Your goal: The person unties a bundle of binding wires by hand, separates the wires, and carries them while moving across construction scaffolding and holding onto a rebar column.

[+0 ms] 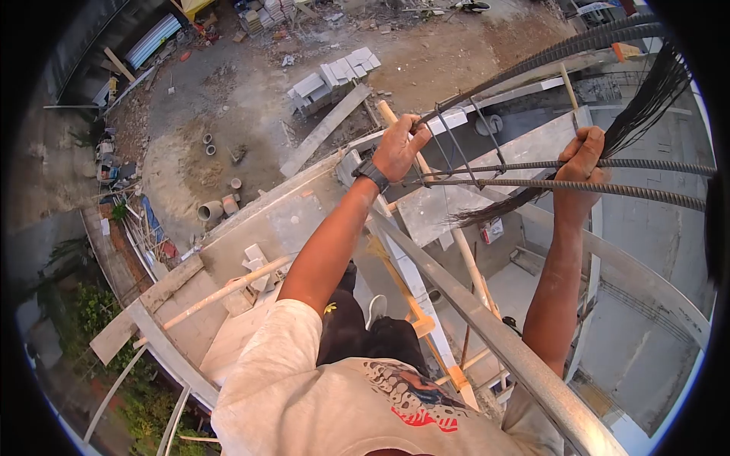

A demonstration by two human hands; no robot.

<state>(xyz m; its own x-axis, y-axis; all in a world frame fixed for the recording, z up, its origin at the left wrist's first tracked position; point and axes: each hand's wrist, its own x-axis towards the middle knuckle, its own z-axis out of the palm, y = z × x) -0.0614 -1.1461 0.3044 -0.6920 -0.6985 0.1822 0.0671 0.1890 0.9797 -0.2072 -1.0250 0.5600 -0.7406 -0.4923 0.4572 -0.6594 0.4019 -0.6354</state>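
Observation:
A rebar cage (471,171), made of ribbed bars joined by thin square stirrups, reaches in from the upper right. My left hand (398,148), with a dark watch on its wrist, is closed around the end of the cage's upper bar; part of the grip is hidden. A light wooden pole (388,112) stands right beside those fingers. My right hand (582,163) is closed on a bundle of thin black tie wire (650,95), whose other end fans out below the cage. The two lower ribbed bars (646,191) pass against or just behind this hand.
A long metal beam (494,334) slants close in front of my body. Below are wooden props (468,258), a plank ledge (243,327) and a drop to the dirt ground (258,99). Stacked pale blocks (334,80) and buckets (209,210) stand down there.

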